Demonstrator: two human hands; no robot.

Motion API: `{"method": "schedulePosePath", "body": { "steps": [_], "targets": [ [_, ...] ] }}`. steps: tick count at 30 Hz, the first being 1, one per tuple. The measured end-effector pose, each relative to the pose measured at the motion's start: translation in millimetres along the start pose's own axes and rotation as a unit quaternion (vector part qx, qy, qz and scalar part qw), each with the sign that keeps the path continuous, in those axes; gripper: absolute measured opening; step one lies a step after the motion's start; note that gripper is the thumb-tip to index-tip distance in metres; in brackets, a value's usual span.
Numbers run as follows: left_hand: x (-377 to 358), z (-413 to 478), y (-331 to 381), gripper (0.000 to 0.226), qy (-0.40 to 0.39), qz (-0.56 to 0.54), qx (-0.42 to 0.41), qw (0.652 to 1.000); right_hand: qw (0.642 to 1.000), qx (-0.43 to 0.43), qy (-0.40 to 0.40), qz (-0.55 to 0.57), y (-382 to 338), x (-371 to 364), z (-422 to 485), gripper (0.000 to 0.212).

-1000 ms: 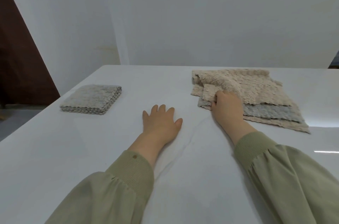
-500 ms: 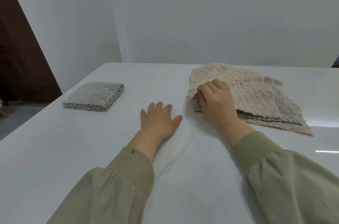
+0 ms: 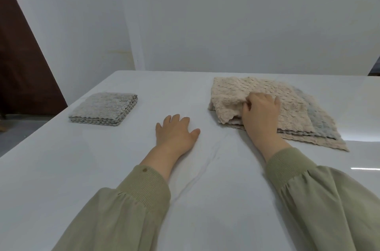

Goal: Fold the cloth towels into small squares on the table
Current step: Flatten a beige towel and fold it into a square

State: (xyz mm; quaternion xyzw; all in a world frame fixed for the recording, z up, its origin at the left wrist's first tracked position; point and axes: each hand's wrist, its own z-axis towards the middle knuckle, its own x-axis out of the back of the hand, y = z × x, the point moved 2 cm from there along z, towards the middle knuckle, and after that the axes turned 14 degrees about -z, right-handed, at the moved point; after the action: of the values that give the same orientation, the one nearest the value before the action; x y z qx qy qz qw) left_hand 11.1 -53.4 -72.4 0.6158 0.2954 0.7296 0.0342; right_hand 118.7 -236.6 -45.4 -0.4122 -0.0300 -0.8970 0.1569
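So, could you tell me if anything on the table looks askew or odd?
Only the unfolded pile on the right: its layers are fanned out askew, a grey towel poking out, and the top beige towel bunches where the right hand pinches it. The folded square looks neat.

The table (image 3: 61, 168) is smooth and white with faint grey veins, glossy enough to throw back light on its right side. The top towel (image 3: 236, 90) is soft beige cloth, nubby and wavy-edged, and it puckers where the right hand (image 3: 261, 115) pinches it. The folded stack (image 3: 104, 108) is the same rough cloth in grey. The sleeves (image 3: 123, 220) are matt olive fabric with ribbed knit cuffs (image 3: 146, 187). The wall (image 3: 226, 14) looks matt.
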Motion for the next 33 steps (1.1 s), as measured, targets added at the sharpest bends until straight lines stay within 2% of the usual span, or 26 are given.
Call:
{"method": "schedulePosePath", "body": {
  "steps": [2,3,4,6,8,10,11,13,15,19,22,25,27,30,31,33],
  "targets": [
    [5,1,-1,0.050,0.050,-0.078,0.001,0.996,0.987,0.034,0.114,0.108,-12,15,-4,0.013],
    [10,2,-3,0.046,0.084,-0.139,0.005,0.987,0.973,0.068,0.141,0.172,-21,25,-9,0.015],
    [16,3,-6,0.043,0.118,-0.205,0.012,0.972,0.959,0.107,0.133,0.228,-31,35,-15,0.019],
    [28,3,-15,0.037,0.175,-0.318,0.029,0.931,0.945,0.179,0.045,0.268,-51,51,-32,0.030],
    [37,0,-25,0.034,0.212,-0.399,0.048,0.891,0.943,0.224,-0.084,0.230,-66,55,-47,0.034],
    [42,-5,-31,0.035,0.225,-0.452,0.064,0.861,0.954,0.220,-0.129,0.155,-71,48,-53,0.044],
    [42,-7,-31,0.035,0.221,-0.462,0.068,0.856,0.967,0.188,-0.136,0.108,-69,45,-53,0.049],
    [41,-9,-29,0.036,0.196,-0.451,0.061,0.869,0.979,0.100,-0.175,0.014,-57,38,-50,0.058],
    [39,-9,-22,0.035,0.158,-0.433,0.042,0.886,0.972,0.046,-0.223,-0.052,-43,30,-48,0.061],
    [34,-14,-5,0.034,0.067,-0.424,-0.012,0.903,0.962,0.040,-0.258,-0.085,-34,27,-43,0.032],
    [33,-21,-3,0.031,0.037,-0.422,-0.025,0.906,0.968,0.065,-0.239,-0.030,-41,29,-43,0.017],
    [41,-28,-18,0.029,0.041,-0.402,-0.024,0.915,0.975,0.121,-0.174,0.073,-57,38,-52,0.008],
    [52,-32,-36,0.025,0.047,-0.418,-0.007,0.907,0.957,0.176,-0.159,0.166,-74,50,-65,0.015],
    [68,-38,-59,0.019,0.045,-0.463,0.021,0.885,0.906,0.262,-0.229,0.240,-102,55,-82,0.018],
    [71,-39,-64,0.019,0.053,-0.458,0.020,0.887,0.897,0.273,-0.235,0.257,-108,55,-86,0.020],
    [73,-40,-63,0.020,0.077,-0.430,-0.005,0.900,0.900,0.235,-0.204,0.307,-112,57,-82,0.024]
  ]
}}
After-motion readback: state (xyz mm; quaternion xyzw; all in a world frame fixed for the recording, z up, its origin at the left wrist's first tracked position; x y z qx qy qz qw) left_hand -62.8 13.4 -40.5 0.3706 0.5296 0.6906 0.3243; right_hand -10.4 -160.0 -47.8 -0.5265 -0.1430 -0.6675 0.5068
